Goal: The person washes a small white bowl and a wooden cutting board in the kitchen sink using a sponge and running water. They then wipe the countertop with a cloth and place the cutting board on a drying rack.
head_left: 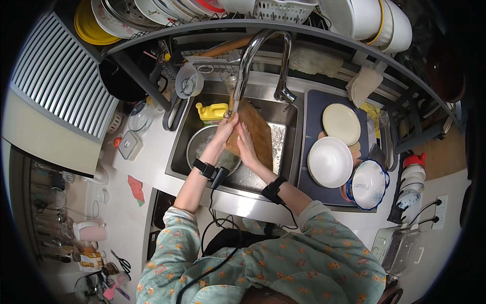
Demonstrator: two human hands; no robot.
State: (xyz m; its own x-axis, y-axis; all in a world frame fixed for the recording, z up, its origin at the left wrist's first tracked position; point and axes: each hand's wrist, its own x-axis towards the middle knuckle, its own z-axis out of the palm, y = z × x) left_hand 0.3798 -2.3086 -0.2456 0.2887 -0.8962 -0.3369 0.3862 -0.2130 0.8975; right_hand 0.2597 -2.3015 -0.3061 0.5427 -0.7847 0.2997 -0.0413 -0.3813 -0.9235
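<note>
A wooden cutting board (255,131) stands tilted in the stainless steel sink (290,125), under the chrome faucet (245,72). Water runs from the spout near its upper left edge. My left hand (227,131) grips the board along that edge. Flat against the board's face lies my right hand (246,148), fingers straight and pointing up. Partly beneath my left wrist sits a metal bowl (193,148) with water in it. Behind it lies a yellow bottle (213,111). Part of the board's lower end is hidden by my hands.
Right of the sink, a dark mat (315,102) holds a cream plate (341,124), white bowls (330,162) and a blue-rimmed dish (368,186). A grey dish rack (212,23) arches over the sink. A white bowl (189,80) stands at the sink's back left corner. A glass container (130,145) is on the left counter.
</note>
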